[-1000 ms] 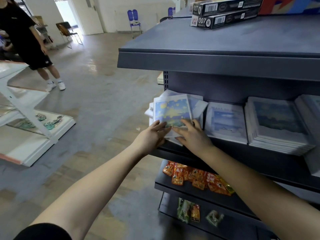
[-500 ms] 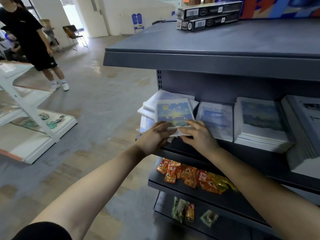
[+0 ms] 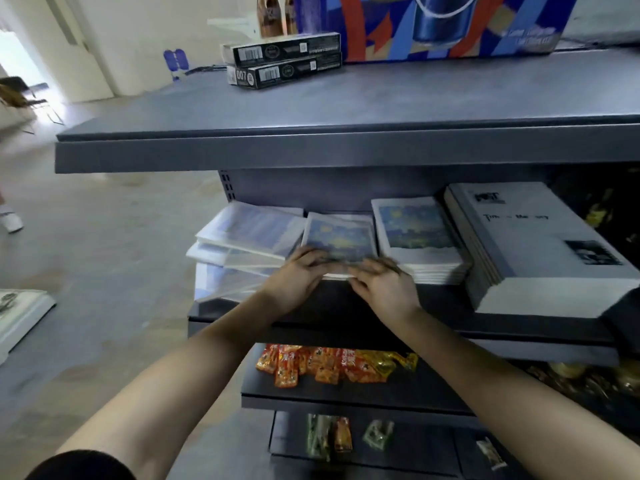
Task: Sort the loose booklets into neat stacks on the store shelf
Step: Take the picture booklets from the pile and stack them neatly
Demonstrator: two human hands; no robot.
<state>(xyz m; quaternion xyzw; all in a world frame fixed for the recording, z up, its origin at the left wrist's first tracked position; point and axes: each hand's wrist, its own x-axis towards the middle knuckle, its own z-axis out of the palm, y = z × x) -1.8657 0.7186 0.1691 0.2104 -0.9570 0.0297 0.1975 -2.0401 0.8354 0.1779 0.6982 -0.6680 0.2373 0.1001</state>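
Note:
A booklet with a blue and yellow starry cover [image 3: 341, 237] lies on a thin stack on the middle shelf [image 3: 485, 332]. My left hand [image 3: 296, 277] and my right hand [image 3: 382, 287] both pinch its near edge, fingers on top; the fingertips are blurred. Left of it, a loose pile of plastic-wrapped booklets [image 3: 247, 233] is fanned out and hangs over the shelf's end. To the right stands a neat stack with the same starry cover [image 3: 417, 233], then a tall stack of grey booklets [image 3: 540, 247].
The top shelf [image 3: 311, 150] juts out above the booklets and carries two black boxes [image 3: 284, 64] and a colourful carton [image 3: 443, 26]. Orange snack packets [image 3: 311, 365] lie on the shelf below. Bare floor runs off to the left, with a white display rack [image 3: 20, 317].
The starry booklet has gone from the loose pile on the left to the thin stack beside it, both hands moving with it. The camera has swung right and closer.

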